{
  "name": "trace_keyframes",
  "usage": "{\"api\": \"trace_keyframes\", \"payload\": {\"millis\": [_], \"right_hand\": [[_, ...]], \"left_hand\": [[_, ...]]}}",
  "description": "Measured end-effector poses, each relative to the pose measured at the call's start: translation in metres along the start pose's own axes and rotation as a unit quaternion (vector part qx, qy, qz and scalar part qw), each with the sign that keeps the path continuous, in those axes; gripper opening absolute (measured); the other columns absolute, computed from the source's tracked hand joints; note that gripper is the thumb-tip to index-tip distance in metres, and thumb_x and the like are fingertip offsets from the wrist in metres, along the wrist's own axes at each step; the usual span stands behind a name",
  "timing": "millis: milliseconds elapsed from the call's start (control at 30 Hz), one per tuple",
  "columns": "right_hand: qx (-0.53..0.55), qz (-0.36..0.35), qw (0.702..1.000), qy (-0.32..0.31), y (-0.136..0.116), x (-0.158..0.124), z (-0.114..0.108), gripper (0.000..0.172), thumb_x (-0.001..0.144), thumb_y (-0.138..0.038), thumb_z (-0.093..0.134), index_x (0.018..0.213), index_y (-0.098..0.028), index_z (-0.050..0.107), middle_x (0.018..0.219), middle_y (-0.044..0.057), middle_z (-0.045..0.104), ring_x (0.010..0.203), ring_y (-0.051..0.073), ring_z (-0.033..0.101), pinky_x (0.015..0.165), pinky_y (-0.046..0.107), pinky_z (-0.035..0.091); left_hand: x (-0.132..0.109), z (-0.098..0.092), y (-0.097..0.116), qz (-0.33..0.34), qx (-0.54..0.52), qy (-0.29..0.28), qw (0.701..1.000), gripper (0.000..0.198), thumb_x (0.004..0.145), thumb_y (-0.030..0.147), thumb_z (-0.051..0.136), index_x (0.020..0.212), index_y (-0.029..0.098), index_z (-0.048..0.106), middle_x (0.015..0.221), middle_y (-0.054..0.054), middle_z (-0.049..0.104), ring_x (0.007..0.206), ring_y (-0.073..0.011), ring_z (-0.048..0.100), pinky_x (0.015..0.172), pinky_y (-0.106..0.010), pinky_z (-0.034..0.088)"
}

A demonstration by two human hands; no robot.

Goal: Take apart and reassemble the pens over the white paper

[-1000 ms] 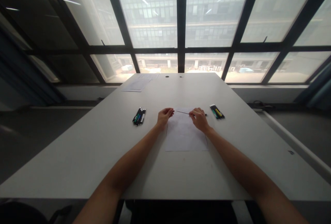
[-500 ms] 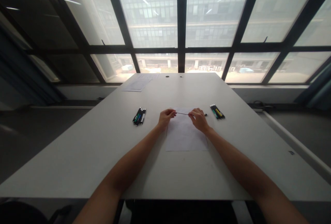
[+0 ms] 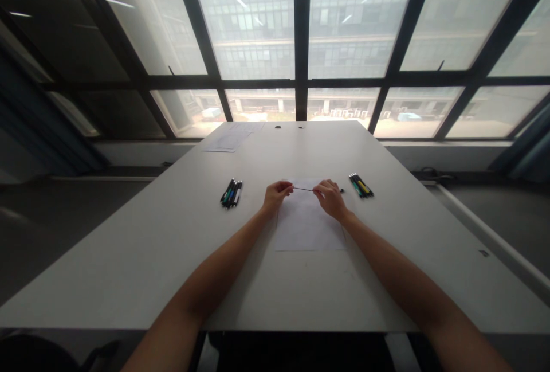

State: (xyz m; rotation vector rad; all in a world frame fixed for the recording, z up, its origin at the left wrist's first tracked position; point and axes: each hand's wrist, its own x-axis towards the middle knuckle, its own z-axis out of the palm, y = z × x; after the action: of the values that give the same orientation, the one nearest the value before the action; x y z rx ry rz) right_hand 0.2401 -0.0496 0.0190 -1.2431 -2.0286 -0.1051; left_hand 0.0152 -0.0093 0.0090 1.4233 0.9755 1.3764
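Observation:
A white sheet of paper [image 3: 309, 223] lies on the grey table [image 3: 172, 246] in front of me. Above its far edge my left hand [image 3: 276, 194] and my right hand [image 3: 330, 197] are both closed in a pinch. Between them runs a thin dark rod [image 3: 303, 189], like a pen refill. The left fingertips pinch its left end and the right fingers hold it further right. A dark pen part [image 3: 341, 191] sticks out just past my right hand.
A bundle of pens [image 3: 231, 193] lies left of the paper and another bundle of pens [image 3: 361, 185] lies to the right. More sheets of paper [image 3: 230, 140] rest at the table's far left. Large windows stand behind the table.
My left hand has moved right and closed its fingertips on the left end of the thin rod. The right hand has barely shifted.

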Motion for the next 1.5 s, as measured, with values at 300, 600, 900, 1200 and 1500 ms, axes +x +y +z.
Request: {"api": "trace_keyframes", "payload": {"millis": [300, 600, 900, 1200, 1500], "right_hand": [[-0.009, -0.008, 1.0, -0.01, -0.002, 0.0, -0.001, 0.015, 0.094, -0.021, 0.054, 0.089, -0.022, 0.068, 0.091, 0.006, 0.064, 0.095, 0.022, 0.051, 0.086, 0.034, 0.035], [-0.014, -0.004, 1.0, -0.007, 0.001, 0.0, 0.001, 0.019, 0.097, -0.024, 0.05, 0.091, -0.022, 0.068, 0.091, 0.006, 0.064, 0.096, 0.022, 0.051, 0.086, 0.033, 0.035], [-0.004, 0.004, 1.0, 0.009, 0.005, 0.0, 0.003, 0.018, 0.095, -0.02, 0.052, 0.086, -0.021, 0.068, 0.09, 0.006, 0.064, 0.094, 0.022, 0.052, 0.085, 0.033, 0.036], [0.037, -0.011, 0.999, 0.015, 0.007, 0.001, 0.003, 0.018, 0.096, -0.024, 0.052, 0.094, -0.021, 0.069, 0.093, 0.006, 0.066, 0.096, 0.021, 0.054, 0.087, 0.033, 0.038], [-0.102, 0.173, 0.979, 0.024, 0.039, -0.006, 0.006, 0.024, 0.09, -0.013, 0.05, 0.102, -0.019, 0.07, 0.104, 0.01, 0.066, 0.103, 0.025, 0.052, 0.085, 0.036, 0.033]], "left_hand": [[-0.004, 0.001, 0.003, 0.03, 0.025, -0.013, 0.999, 0.031, 0.065, 0.034, 0.082, 0.087, 0.015, 0.073, 0.089, -0.008, 0.074, 0.085, -0.0208, 0.069, 0.085, -0.039, 0.055], [-0.007, 0.003, 0.011, 0.064, 0.124, -0.037, 0.989, 0.025, 0.077, 0.035, 0.073, 0.092, 0.015, 0.075, 0.08, -0.007, 0.075, 0.074, -0.0197, 0.069, 0.074, -0.033, 0.056], [-0.005, -0.005, 0.016, 0.165, 0.265, -0.101, 0.945, 0.018, 0.08, 0.031, 0.071, 0.092, 0.018, 0.076, 0.086, -0.006, 0.075, 0.075, -0.0174, 0.067, 0.074, -0.028, 0.052], [-0.006, -0.004, 0.014, 0.202, 0.297, -0.095, 0.928, 0.015, 0.085, 0.027, 0.064, 0.087, 0.018, 0.076, 0.078, -0.003, 0.07, 0.065, -0.0119, 0.058, 0.065, -0.023, 0.046], [0.0, -0.01, 0.007, 0.14, 0.275, 0.019, 0.951, 0.022, 0.082, 0.034, 0.063, 0.085, 0.016, 0.076, 0.077, -0.003, 0.07, 0.066, -0.0133, 0.058, 0.065, -0.025, 0.045]]}}
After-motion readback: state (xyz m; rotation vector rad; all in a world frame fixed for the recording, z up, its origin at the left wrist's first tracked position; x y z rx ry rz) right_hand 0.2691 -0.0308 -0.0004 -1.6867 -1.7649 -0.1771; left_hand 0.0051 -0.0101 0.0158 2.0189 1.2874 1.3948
